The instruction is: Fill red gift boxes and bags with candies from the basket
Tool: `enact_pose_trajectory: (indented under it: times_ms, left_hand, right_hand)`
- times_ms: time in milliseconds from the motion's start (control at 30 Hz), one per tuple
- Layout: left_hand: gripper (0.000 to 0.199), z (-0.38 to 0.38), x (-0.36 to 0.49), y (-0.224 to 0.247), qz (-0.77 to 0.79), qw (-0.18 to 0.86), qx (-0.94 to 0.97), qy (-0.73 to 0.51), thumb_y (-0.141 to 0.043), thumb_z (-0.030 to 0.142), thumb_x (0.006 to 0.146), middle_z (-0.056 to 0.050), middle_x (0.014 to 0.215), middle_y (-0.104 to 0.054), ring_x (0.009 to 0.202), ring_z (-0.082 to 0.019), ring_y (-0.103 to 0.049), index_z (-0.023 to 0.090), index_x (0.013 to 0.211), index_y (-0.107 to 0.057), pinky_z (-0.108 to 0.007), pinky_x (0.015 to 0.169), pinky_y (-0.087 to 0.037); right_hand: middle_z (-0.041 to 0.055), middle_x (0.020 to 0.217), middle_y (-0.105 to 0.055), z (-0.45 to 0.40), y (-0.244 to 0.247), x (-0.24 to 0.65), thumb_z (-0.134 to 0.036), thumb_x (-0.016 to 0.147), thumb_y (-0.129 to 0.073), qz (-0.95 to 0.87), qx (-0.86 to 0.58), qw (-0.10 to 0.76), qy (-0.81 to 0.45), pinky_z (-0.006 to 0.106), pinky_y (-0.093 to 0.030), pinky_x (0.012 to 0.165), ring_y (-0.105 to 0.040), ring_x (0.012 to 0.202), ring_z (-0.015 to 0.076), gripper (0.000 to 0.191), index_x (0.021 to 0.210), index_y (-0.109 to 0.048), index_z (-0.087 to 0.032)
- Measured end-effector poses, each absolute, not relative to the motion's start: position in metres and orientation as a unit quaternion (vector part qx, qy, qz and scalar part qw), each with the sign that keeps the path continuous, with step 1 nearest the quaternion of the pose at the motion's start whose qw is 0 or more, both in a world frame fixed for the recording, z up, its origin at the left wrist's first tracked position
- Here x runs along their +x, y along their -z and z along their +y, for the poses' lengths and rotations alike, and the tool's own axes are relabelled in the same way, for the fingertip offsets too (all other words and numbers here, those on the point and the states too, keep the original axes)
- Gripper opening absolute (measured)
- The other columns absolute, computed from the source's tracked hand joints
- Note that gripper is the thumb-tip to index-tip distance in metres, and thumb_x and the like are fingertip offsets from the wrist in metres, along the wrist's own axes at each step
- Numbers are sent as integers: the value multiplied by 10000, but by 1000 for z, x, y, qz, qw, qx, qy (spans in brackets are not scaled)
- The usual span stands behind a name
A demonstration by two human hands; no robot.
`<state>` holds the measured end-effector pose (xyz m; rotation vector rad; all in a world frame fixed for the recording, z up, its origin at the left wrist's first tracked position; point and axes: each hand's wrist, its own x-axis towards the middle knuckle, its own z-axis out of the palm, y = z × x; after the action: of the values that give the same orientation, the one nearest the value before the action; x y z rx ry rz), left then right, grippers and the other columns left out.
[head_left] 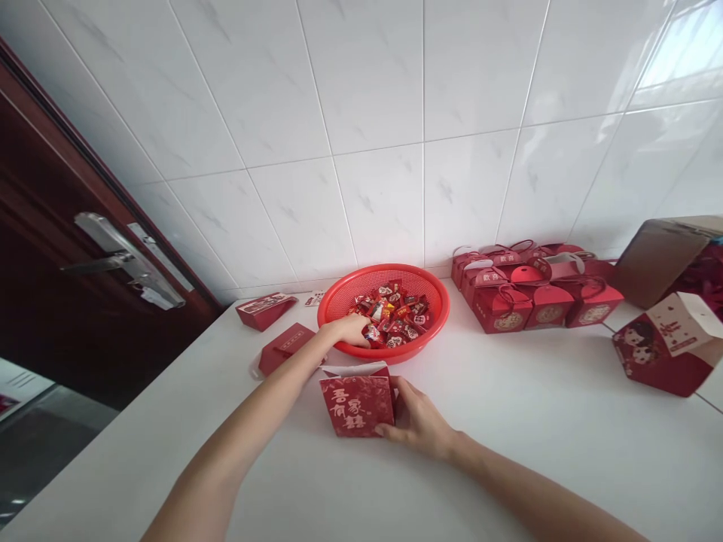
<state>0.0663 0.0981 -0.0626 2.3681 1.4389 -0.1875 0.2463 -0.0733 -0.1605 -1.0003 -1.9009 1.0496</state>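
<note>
Red box (pixel 358 407) clamped in right hand (pixel 418 418), left hand (pixel 351 330) among sweets (pixel 398 316) — fingertips hidden, grip I cannot tell

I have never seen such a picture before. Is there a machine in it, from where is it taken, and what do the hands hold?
There is no machine: these are a person's two bare hands. The only picture comes from a camera worn on the head, looking forward and down. On the white surface stands a red basket with small wrapped pieces. The left hand reaches in among them; its fingertips are hidden. The right hand holds a red box just in front of the basket. To the right are grouped red boxes.
</note>
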Motion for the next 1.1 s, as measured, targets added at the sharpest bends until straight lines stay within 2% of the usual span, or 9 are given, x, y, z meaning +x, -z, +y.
enact_pose_trajectory:
  times_ms: [167,300,433,700,900,1100]
  left_hand:
    - [570,93,64,55,497,192,846,32,-777,328,608,-101,1133,-762,1070,-348,-684,222,1166,-727,-344,887,-517]
    - [568,89,60,53,484,242,836,-88,-777,332,640,-92,1266,-717,1216,-345,-624,227,1196,-721,-387,1038,-464]
    - [644,88,57,54,488,287,793,-225,-798,349,642,-102,1331,-678,1266,-334,-592,201,1258,-683,-427,1102,-423]
    - [659,91,52,58,495,382,692,-361,-807,412,659,-110,1358,-658,1250,-303,-603,181,1261,-671,-420,1066,-468]
    - [595,88,53,55,504,375,662,-410,-786,386,690,-90,1358,-666,1299,-300,-570,185,1240,-686,-423,1129,-405]
    - [519,88,54,57,517,363,652,-420,-723,425,761,-113,1302,-695,1236,-290,-618,151,1202,-697,-403,1086,-445]
  right_hand:
    - [98,1124,-666,-75,158,247,-357,750,-747,-749,-385,366,-396,351,-505,720,-632,881,232,562,1220,-471,-217]
    - [95,1142,-664,-76,155,247,-346,743,-751,-750,-378,372,-394,352,-513,740,-634,900,232,570,1223,-470,-225]
    - [100,1151,-666,-76,153,247,-349,742,-750,-749,-375,375,-397,356,-517,746,-639,910,237,575,1227,-468,-225]
    - [117,1164,-664,-75,157,249,-500,758,-724,-747,-351,387,-412,354,-512,723,-638,910,246,675,1292,-433,-208]
    - [124,1205,-655,-75,158,250,-522,783,-703,-739,-347,390,-426,365,-525,751,-641,949,250,654,1292,-438,-209]
    - [123,1203,-650,-75,158,250,-522,796,-691,-741,-345,388,-426,364,-520,751,-636,929,240,631,1283,-442,-208]
